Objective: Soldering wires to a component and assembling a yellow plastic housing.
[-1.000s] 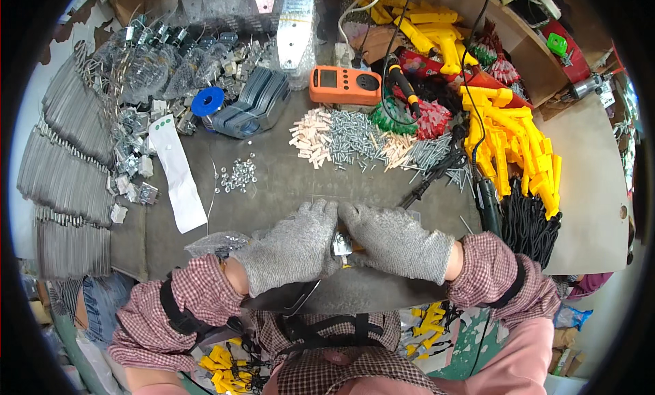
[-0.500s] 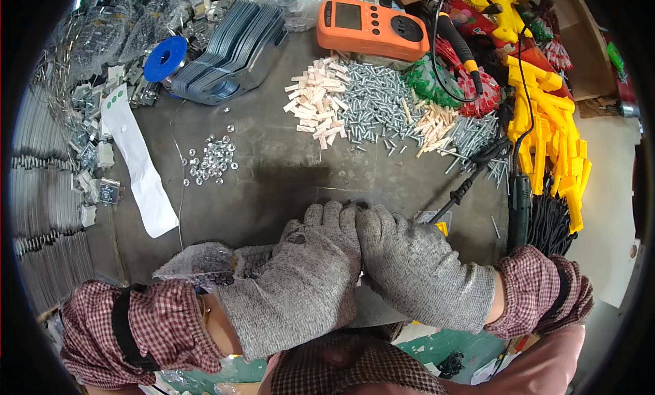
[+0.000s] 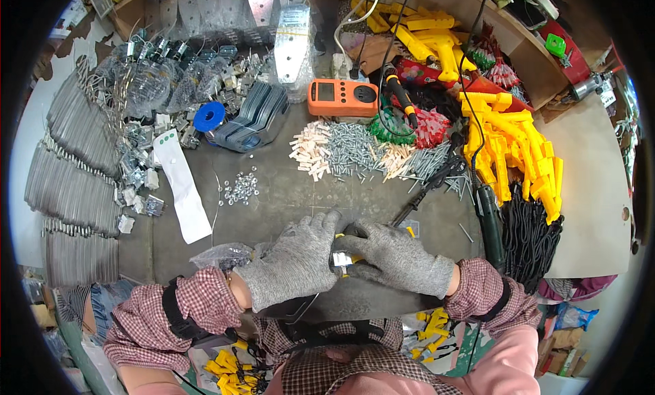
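Both hands wear grey knitted gloves and meet at the near middle of the dark worktop (image 3: 273,190). My right hand (image 3: 399,253) is closed, its thumb and fingers around a small white-and-yellow part (image 3: 342,259) in the gap between the hands. My left hand (image 3: 290,262) lies palm down beside that part, fingers together and bent over; what they grip is hidden. A thin bent metal rod (image 3: 303,309) sticks out below my left hand. Clear plastic wrap (image 3: 224,255) lies by my left wrist.
Small nuts (image 3: 238,189), screws (image 3: 349,149) and pale slips (image 3: 310,149) lie ahead. Behind them are an orange meter (image 3: 343,97), a blue spool (image 3: 209,116) and stacked metal brackets (image 3: 252,118). Yellow handles (image 3: 508,135) and black cords (image 3: 531,241) are at right, metal plates (image 3: 78,197) at left.
The view has shifted back and shows more of the surroundings. My hands have moved slightly apart at the fingers, and the white-and-yellow part now shows between them.
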The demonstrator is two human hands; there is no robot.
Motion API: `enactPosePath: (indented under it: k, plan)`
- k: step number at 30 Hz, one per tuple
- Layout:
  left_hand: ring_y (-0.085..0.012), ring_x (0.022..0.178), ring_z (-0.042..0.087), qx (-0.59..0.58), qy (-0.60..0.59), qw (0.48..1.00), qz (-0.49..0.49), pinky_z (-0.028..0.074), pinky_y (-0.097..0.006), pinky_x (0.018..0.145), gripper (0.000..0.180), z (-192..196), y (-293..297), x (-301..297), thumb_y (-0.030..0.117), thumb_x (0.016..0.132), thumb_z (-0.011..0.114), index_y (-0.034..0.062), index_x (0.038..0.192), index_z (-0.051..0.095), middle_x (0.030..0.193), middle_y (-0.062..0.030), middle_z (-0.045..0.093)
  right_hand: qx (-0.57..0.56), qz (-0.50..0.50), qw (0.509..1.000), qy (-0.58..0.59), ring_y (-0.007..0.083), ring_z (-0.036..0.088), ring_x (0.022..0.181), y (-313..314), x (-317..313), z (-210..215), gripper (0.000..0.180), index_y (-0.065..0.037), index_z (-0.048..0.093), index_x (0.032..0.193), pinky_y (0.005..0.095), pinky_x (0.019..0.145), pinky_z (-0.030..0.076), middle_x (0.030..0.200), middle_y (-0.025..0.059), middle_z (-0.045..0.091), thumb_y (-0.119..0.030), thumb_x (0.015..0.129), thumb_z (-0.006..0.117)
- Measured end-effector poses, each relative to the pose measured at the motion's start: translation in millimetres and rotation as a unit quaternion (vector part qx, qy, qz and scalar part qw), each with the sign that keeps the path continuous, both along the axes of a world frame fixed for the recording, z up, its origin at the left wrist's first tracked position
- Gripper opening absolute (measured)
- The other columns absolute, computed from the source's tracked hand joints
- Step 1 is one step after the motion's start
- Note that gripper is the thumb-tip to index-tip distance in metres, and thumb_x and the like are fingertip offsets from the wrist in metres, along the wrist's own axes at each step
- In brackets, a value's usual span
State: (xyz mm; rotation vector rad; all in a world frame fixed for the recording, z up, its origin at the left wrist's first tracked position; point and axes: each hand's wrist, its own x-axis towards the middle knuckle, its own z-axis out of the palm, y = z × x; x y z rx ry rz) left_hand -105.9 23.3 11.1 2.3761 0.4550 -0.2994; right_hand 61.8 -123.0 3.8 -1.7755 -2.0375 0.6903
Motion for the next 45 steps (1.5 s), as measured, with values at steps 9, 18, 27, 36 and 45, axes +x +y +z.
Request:
enactPosePath:
  k: [9,18,27,36,45]
  plan:
    - [-0.0439,0.128,0.053,0.13,-0.096,0.979,-0.124,0.044,-0.052,0.107,0.066,4,-18,-6,0.015,0.086,0.07,0.0044,0.146,0.045,0.136,-0.0273,0.053,0.104,-0.107,0.988,-0.039,0.0361,0.061,0.111,-11,53,42,0.05,-0.008,0.061,0.133,0.0445,0.096,0.052,0.126,0.0151,0.063,-0.008,0.084,0.073]
    - [-0.0382,0.132,0.05,0.193,-0.097,0.952,-0.219,0.04,-0.051,0.112,0.051,5,-32,-9,0.011,0.089,0.059,0.003,0.139,0.056,0.136,-0.0202,0.054,0.069,-0.057,0.968,-0.235,0.0289,0.059,0.115,-24,99,22,0.047,-0.016,0.06,0.136,0.0445,0.105,0.045,0.121,0.0086,0.064,-0.012,0.089,0.066]
    - [-0.0381,0.132,0.048,0.184,-0.062,0.965,-0.176,0.039,-0.052,0.112,0.053,9,-36,-3,0.012,0.089,0.06,0.0028,0.141,0.055,0.143,-0.0199,0.049,0.038,-0.065,0.991,-0.111,0.0285,0.065,0.103,-78,84,-4,0.028,-0.013,0.064,0.123,0.0422,0.091,0.051,0.106,0.0086,0.066,-0.022,0.097,0.065]
    - [-0.0371,0.133,0.046,0.229,-0.065,0.947,-0.216,0.037,-0.054,0.112,0.061,12,-45,1,0.011,0.082,0.061,0.0089,0.144,0.056,0.148,-0.016,0.047,0.026,-0.06,0.995,-0.082,0.0294,0.064,0.105,-80,90,0,0.028,-0.013,0.063,0.123,0.0443,0.094,0.049,0.108,0.0093,0.063,-0.018,0.095,0.064]
    - [-0.0377,0.135,0.043,0.243,-0.05,0.945,-0.215,0.035,-0.056,0.112,0.067,11,-46,1,0.014,0.079,0.067,0.0015,0.144,0.054,0.155,-0.0195,0.04,0.045,-0.047,0.997,-0.047,0.026,0.063,0.105,-77,89,-4,0.02,-0.014,0.063,0.115,0.0419,0.093,0.048,0.107,0.0069,0.062,-0.017,0.095,0.065]
